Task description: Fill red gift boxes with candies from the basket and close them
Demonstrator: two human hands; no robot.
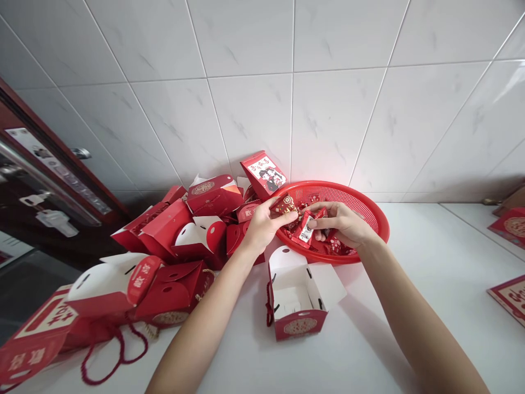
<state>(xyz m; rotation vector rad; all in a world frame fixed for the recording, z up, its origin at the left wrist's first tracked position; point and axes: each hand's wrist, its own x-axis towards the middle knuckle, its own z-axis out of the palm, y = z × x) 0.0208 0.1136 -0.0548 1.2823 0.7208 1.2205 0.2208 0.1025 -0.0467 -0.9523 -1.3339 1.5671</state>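
Over a red plastic basket [382,227] of wrapped sweets, both my hands are closed on small packets. My left hand [262,225] pinches a dark red and gold wrapped sweet [286,204] at the basket's left rim. Between the fingers of my right hand [344,221] is a red and white wrapped candy [304,230], with more red wrappers around and under it. An open red gift box [301,326] with a white inside stands just in front of the basket, its flaps spread. From above, no sweets show inside that box.
Several red gift boxes [164,232] crowd the left of the white counter [435,262], some with cords. One picture-printed box [264,178] leans by the tiled wall [254,120]. A dark red door [53,180] with keys is at far left. More red items [511,227] lie at right.
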